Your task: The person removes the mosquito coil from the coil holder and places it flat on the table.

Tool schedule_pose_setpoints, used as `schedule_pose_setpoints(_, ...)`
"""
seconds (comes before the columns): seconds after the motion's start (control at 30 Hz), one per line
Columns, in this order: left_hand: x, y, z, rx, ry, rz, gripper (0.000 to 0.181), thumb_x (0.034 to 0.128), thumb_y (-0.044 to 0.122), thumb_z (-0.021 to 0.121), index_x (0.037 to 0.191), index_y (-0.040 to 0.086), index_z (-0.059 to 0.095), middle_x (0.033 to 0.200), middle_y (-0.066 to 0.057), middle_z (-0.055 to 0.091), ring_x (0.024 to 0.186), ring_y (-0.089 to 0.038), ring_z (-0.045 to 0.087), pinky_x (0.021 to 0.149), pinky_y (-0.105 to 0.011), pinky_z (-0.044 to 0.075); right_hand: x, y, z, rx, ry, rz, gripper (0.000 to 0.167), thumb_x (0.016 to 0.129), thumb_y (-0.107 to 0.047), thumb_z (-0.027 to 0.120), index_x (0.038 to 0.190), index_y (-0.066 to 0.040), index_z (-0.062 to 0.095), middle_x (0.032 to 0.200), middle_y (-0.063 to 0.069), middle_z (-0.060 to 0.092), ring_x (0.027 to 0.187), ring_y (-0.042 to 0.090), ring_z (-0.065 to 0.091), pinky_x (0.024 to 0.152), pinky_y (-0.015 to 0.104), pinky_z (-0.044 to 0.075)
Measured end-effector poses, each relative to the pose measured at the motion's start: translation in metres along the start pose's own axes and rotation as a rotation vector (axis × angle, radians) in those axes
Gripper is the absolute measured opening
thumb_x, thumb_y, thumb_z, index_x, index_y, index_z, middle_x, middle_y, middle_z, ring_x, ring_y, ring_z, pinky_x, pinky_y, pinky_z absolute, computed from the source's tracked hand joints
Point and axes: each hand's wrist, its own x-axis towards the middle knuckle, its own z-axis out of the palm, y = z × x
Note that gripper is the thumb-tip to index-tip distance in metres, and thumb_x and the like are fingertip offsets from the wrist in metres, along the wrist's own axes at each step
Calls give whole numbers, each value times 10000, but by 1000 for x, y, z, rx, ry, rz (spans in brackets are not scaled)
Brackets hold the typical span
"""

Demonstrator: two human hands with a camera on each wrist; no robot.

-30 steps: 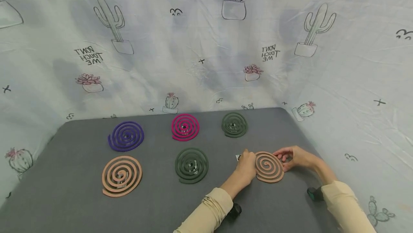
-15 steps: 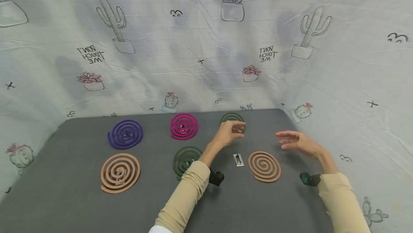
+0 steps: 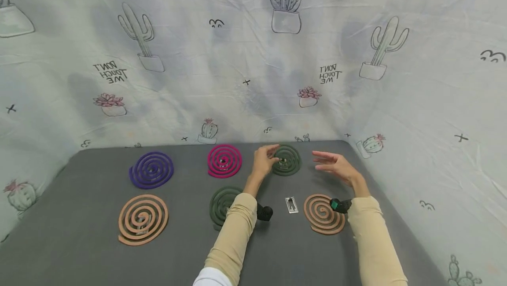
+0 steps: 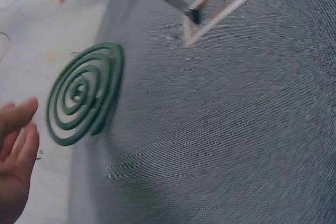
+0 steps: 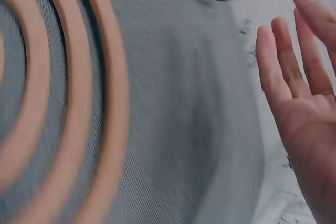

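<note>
In the head view, my left hand (image 3: 263, 161) hovers at the left edge of the dark green mosquito coil (image 3: 291, 163) at the back right. Its loosely bent fingers hold nothing, and the left wrist view shows a gap between them and this coil (image 4: 107, 85). To the coil's right, my right hand (image 3: 336, 166) is raised with fingers extended and nothing in it. Beneath the right wrist lies a tan mosquito coil (image 3: 313, 213), flat on the grey table (image 3: 190, 251). Beside it is a small metal coil stand (image 3: 292, 205), its prong bent up in the left wrist view.
A purple coil (image 3: 136, 174), a pink coil (image 3: 225, 147) and another tan coil (image 3: 123, 229) lie to the left, with metal stands showing at their centres. My left sleeve partly covers another green coil (image 3: 217, 200). A printed cloth (image 3: 237, 57) hangs behind the table.
Both hands have let go of the right tan coil, leaving it on the table with the metal stand uncovered beside it. They have moved up and back, to either side of the far green coil.
</note>
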Motion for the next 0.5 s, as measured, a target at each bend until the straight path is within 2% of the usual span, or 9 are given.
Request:
schedule_pose_setpoints(0.07, 1, -10, 7, 40, 78, 13, 413, 924, -190, 742, 1329, -115, 719, 1328, -316, 719, 1258, -475, 703, 1060, -471, 633, 10, 2, 7, -33, 4, 21, 622, 1031, 1, 716, 1604, 68, 482, 1655, 233, 515, 1470, 319, 592, 1074, 325, 608)
schedule_pose_setpoints(0.13, 4, -25, 16, 76, 154, 11, 419, 902, -194, 760, 1306, -83, 749, 1297, -282, 739, 1217, -439, 724, 1025, -475, 650, 18, 3, 12, -64, 2, 29, 668, 1026, 29, 702, 1614, 127, 401, 1694, 339, 375, 1524, 477, 487, 1089, 384, 615)
schedule_pose_setpoints(0.2, 7, -40, 25, 92, 216, 17, 439, 874, -215, 768, 1284, -60, 773, 1272, -261, 757, 1182, -418, 735, 1003, -485, 656, 25, 4, 17, -78, -1, 37, 677, 1019, 64, 688, 1614, 144, 375, 1688, 371, 346, 1534, 565, 413, 1085, 400, 621)
schedule_pose_setpoints(0.3, 12, -60, 36, 128, 264, 15, 465, 854, -232, 768, 1281, -48, 781, 1282, -250, 765, 1183, -409, 744, 1010, -492, 651, 34, 6, 22, -87, -3, 43, 678, 1009, 101, 676, 1610, 154, 366, 1671, 389, 348, 1527, 599, 395, 1040, 332, 635)
schedule_pose_setpoints(0.37, 12, -63, 39, 139, 285, 35, 468, 836, -261, 758, 1264, -73, 778, 1263, -271, 765, 1148, -424, 750, 987, -502, 653, 38, 7, 25, -84, -1, 48, 680, 1004, 116, 671, 1609, 157, 365, 1669, 392, 348, 1527, 598, 399, 1014, 287, 636)
schedule_pose_setpoints(0.47, 9, -55, 36, 189, 300, 38, 433, 841, -254, 750, 1237, -82, 788, 1200, -260, 789, 1042, -377, 781, 908, -453, 675, 45, 8, 30, -70, 24, 49, 676, 997, 122, 682, 1602, 160, 384, 1666, 390, 363, 1522, 589, 414, 997, 265, 637)
schedule_pose_setpoints(0.5, 8, -51, 35, 179, 299, 29, 425, 842, -261, 735, 1227, -91, 788, 1170, -266, 793, 1002, -371, 783, 880, -450, 678, 47, 9, 32, -71, 36, 45, 670, 996, 121, 688, 1597, 162, 394, 1664, 390, 371, 1517, 587, 424, 995, 264, 638)
